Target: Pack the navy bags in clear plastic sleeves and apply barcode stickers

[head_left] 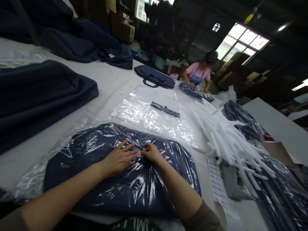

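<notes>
Both hands press a bagged navy garment [120, 173] low in the frame on the white table [113, 83]. The left hand [119, 159] lies flat, fingers spread; the right hand [151, 153] pinches a small label [140, 153]. Windows [243, 43] glow upper right.

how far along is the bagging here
Done: the navy fabric bag already sits inside its clear plastic sleeve. In hand: left hand lies flat on it, right hand pinches a small white sticker on the plastic. Left: unbagged navy fabric bags and empty clear plastic sleeves remain on the white table.

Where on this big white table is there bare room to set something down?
Bare white table lies between the dark navy fabric pile on the left and the empty clear plastic bags. The right side is crowded with white foam strips and a label sheet.
</notes>
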Demonstrator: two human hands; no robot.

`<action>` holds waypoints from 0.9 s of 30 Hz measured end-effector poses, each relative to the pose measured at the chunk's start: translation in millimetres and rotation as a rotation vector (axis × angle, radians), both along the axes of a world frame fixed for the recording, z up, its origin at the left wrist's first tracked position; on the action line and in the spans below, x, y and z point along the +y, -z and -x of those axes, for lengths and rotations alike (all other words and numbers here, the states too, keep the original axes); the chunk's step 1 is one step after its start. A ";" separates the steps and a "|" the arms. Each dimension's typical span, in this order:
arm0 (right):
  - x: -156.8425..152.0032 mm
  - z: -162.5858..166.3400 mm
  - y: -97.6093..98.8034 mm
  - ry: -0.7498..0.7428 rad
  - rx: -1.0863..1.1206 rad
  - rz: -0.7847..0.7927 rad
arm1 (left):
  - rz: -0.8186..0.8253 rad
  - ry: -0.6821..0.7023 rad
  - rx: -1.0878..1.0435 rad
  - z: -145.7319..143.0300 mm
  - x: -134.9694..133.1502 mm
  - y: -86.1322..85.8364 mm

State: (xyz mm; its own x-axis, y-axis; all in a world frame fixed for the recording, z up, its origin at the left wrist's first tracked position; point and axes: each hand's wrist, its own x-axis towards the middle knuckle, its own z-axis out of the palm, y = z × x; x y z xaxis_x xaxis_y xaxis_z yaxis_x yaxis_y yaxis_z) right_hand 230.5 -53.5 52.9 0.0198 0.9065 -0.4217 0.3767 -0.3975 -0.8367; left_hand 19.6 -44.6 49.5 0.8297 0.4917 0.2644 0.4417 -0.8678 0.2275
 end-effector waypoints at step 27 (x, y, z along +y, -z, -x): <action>-231.2 41.4 18.4 0.498 1.072 0.579 | -0.078 -0.822 0.024 166.6 17.5 -20.3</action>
